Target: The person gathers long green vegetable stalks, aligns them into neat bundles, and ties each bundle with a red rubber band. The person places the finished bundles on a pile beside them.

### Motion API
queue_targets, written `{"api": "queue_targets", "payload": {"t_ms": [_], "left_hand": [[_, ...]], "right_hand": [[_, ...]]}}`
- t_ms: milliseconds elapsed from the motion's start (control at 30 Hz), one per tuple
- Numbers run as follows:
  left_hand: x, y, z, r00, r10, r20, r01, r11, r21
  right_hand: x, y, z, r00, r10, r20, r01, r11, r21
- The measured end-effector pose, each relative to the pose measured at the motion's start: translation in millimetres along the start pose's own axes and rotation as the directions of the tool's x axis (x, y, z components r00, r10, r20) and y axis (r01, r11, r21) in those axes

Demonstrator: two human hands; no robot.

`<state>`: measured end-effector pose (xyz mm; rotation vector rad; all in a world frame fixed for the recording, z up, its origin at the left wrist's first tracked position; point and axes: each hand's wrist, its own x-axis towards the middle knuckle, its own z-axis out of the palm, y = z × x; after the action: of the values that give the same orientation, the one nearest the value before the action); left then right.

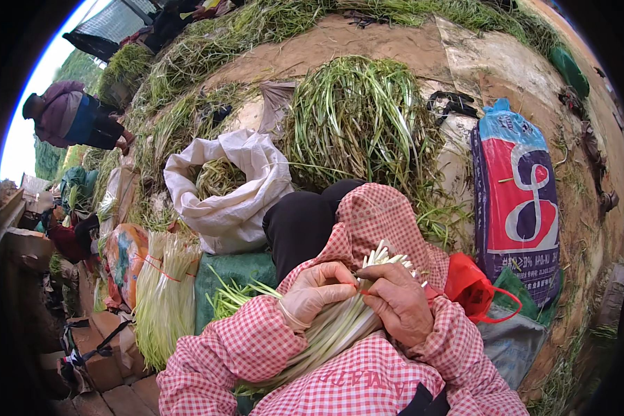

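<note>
A bunch of long-stemmed greens (338, 333), possibly garlic chives, lies slantwise across my lap. Its white stalk ends point up and its green tips lie to the lower left. Near the white ends, a thin red tie (363, 291) runs at the front of the bunch between my fingertips. My left hand (317, 294), in a thin pale glove, pinches the tie from the left. Bare, my right hand (398, 304) pinches it from the right. Both hands partly cover the stalks, so I cannot tell whether the tie is knotted.
Tied bundles of pale greens (166, 296) stand at left. Ahead are an open white woven sack (229, 208) holding plant scraps and a large heap of loose greens (364, 119). A red bag (468, 286) and a printed sack (517, 208) lie right. A person (75, 117) stands far left.
</note>
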<state>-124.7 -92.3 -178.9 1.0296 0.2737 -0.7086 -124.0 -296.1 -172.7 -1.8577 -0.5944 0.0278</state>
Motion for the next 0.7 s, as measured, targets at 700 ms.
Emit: {"api": "queue_targets", "payload": {"t_ms": [700], "left_hand": [[-15, 8, 12, 0.99, -0.035, -0.134, 0.053, 0.99, 0.131]], "right_hand": [[5, -15, -17, 0.999, 0.036, -0.01, -0.035, 0.999, 0.022]]}}
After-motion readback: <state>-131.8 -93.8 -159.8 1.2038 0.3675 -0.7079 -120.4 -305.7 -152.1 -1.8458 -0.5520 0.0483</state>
